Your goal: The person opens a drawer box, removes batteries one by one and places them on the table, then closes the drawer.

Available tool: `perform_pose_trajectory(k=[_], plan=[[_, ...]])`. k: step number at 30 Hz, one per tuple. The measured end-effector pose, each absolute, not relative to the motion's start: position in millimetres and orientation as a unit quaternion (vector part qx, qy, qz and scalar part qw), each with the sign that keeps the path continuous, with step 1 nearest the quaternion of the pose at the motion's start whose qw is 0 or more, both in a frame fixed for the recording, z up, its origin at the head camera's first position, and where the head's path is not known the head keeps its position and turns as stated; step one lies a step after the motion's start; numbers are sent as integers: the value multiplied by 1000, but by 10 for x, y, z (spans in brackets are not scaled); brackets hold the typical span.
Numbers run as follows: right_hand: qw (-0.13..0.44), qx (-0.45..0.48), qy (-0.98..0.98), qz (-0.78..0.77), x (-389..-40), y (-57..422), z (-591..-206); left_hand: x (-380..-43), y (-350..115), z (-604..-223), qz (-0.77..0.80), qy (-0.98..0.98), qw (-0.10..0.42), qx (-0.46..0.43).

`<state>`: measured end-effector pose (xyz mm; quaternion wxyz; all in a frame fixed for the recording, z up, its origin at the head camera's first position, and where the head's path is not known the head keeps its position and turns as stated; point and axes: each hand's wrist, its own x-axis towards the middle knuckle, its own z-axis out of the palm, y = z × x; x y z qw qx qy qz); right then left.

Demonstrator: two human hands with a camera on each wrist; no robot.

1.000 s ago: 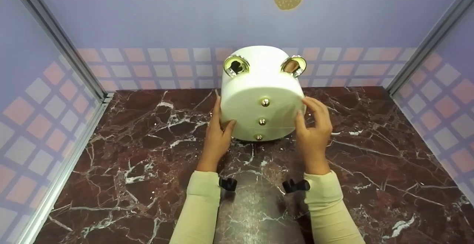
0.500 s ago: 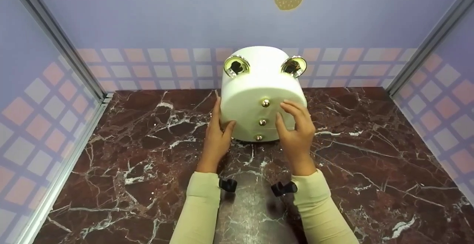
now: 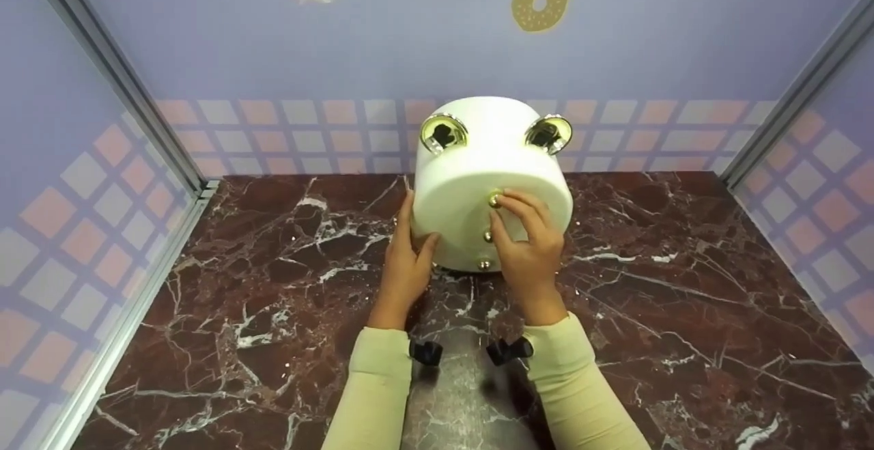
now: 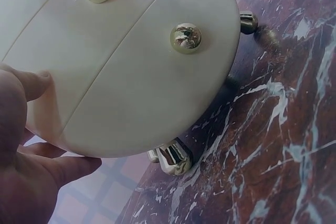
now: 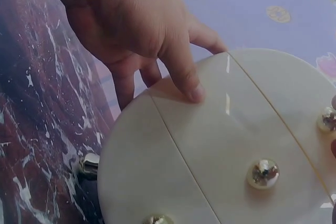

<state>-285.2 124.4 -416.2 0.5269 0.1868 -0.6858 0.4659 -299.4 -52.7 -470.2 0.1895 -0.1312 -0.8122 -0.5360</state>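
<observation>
A white rounded box (image 3: 468, 187) stands at the middle of the far part of a dark red marbled table (image 3: 273, 341), its flat front facing the person. The left hand (image 3: 404, 259) holds the box's left side, its thumb on the front face and its fingers along the curved side. The right hand (image 3: 529, 245) pinches the top knob (image 3: 494, 199) between thumb and index finger, with the middle knob (image 3: 487, 235) and the bottom knob (image 3: 484, 265) in line below it. All 3 knobs are shiny gold, and 2 seams (image 5: 176, 142) cross the front, dividing it into 3 sections. On the box's upper part sit 2 gold ear shapes, a left ear (image 3: 444, 134) and a right ear (image 3: 549, 134). The left wrist view shows 2 metallic feet (image 4: 176, 157) under the box. Both arms have pale sleeves (image 3: 375, 388), with a small black device (image 3: 426, 352) at each wrist. Beyond the table rises a lilac wall (image 3: 410, 40) with a pink and white checked band (image 3: 281, 115) and a doughnut print (image 3: 524, 13).
</observation>
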Motion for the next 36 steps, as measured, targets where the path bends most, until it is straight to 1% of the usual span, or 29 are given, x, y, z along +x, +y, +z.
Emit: perform_pose_trajectory(k=[11,23,36], plan=[[536,172,-699,441,-2888,1158,-4188,-2975,-538,-4702,-532,-816,190,-121],[550,155,-719,396,-2938,1142,-4170,-2980,-533,-4699,-536,-811,194,-130],[555,169,-715,390,-2877,1119,-4143,-2988,-550,-4713,-538,-811,190,-130]])
